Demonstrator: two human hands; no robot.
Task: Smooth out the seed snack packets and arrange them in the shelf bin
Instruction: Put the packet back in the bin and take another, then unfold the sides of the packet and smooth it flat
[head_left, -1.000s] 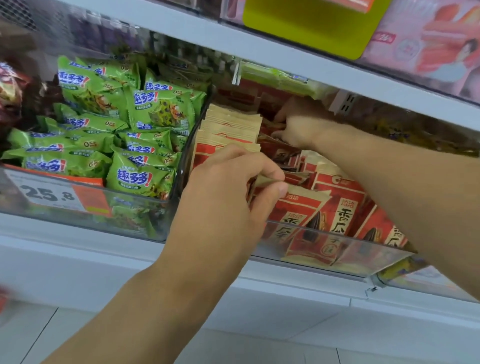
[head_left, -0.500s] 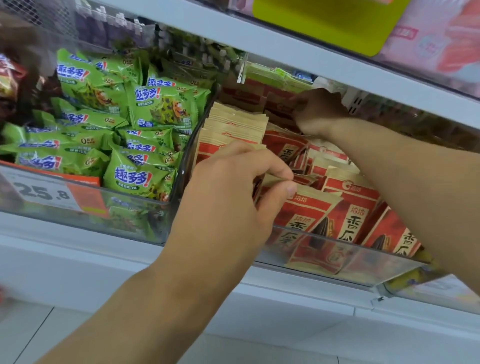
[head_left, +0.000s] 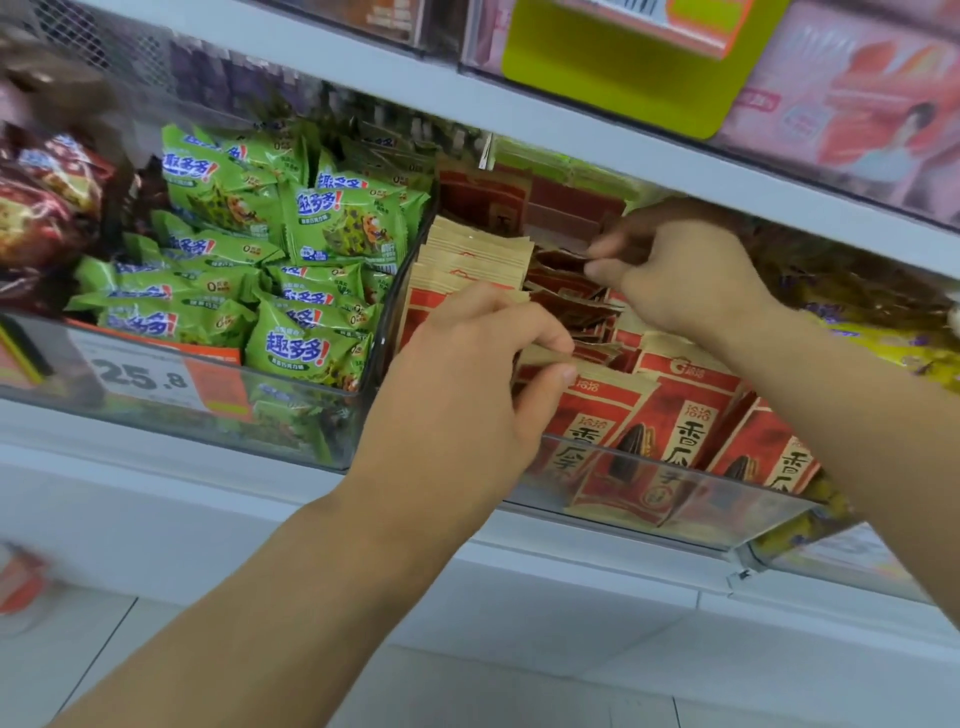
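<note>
Both my hands work the clear bin (head_left: 675, 499): left hand (head_left: 457, 395) pinches a front seed packet (head_left: 597, 415), right hand (head_left: 685, 270) pinches a rear seed packet (head_left: 561, 260).

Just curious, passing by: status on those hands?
Left hand pinches front red-and-tan seed packet. Right hand grips dark red packet behind. Clear plastic bin unobstructed.
</note>
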